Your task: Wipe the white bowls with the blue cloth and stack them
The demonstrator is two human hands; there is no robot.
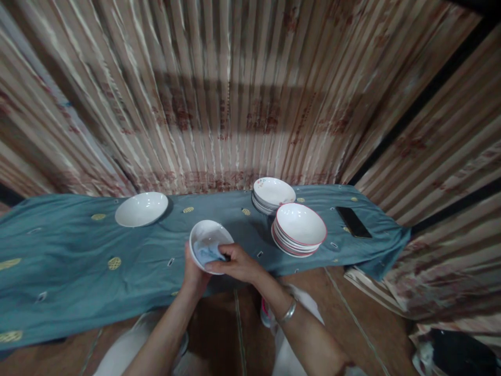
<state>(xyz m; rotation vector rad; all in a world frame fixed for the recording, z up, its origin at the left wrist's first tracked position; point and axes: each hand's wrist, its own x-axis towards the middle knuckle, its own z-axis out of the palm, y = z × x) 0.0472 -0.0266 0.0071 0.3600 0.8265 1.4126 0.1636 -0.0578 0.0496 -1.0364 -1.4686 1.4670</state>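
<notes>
With the bowl (206,230) as the clock's centre, a white dish (141,210) rested at ten o'clock, where a wide swing of the left arm might have nudged it. The left hand (194,274) held the bowl from eight o'clock, its fingers mostly hidden behind the wall; I could not tell how tightly, and a slack hold could have let rubbing twist the bowl loose. At four o'clock, the right hand (237,262) pinched a blue cloth (205,254) inside the bowl between thumb and fingers; a bunched fold might have slipped and jerked the rim. The flowered stack (273,191) at two and the red-rimmed stack (300,225) near three stood close together, so one knock could have jarred both. Further out at three lay a dark phone (353,222). The table (136,271) gave its widest room towards nine, with a gap at twelve; its near edge ran close at six, floor (219,326) beyond, inviting a drop.
</notes>
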